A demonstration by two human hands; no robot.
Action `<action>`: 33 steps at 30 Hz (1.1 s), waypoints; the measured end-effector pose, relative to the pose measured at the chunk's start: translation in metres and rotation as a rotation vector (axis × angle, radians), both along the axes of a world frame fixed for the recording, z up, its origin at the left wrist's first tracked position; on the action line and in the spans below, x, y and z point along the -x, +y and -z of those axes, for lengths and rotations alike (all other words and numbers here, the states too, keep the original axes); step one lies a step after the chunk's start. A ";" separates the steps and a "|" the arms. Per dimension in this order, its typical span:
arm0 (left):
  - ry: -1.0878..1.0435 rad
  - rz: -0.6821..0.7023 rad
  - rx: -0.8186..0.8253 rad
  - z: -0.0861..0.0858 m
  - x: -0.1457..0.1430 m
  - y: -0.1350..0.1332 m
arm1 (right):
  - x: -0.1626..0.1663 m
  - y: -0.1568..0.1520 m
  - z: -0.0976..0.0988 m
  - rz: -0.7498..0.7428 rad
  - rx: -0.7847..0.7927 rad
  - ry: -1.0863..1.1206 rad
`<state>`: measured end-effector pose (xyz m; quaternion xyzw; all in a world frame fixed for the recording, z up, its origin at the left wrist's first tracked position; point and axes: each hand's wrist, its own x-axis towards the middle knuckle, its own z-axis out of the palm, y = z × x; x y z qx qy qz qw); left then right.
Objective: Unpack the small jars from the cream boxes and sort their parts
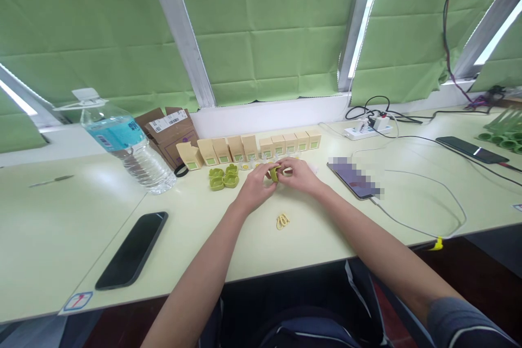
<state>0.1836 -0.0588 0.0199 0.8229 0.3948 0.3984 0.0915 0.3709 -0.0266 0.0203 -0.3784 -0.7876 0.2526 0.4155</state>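
Note:
My left hand (256,186) and my right hand (299,175) meet over the desk, both with fingers closed on a small olive-green piece (274,173) held between them. Just left of them lie a few green clover-shaped pieces (223,178). Behind my hands stands a row of several small tan boxes (249,148) with green labels. A small pile of yellow rubber bands (282,221) lies on the pale green desk (310,234) nearer to me, below my hands.
A tilted water bottle (128,148) and a brown cardboard box (168,131) sit at the left. A black phone (133,250) lies front left; another phone (354,178) on a cable lies right of my hands. A power strip (368,129) and cables run along the back right.

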 end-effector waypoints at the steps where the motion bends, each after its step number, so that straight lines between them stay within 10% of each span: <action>1: -0.001 -0.001 0.005 0.000 0.000 0.000 | 0.000 0.000 0.000 0.005 0.001 -0.003; 33: -0.071 -0.222 0.005 0.007 0.018 0.017 | -0.005 -0.003 -0.007 0.012 -0.029 0.051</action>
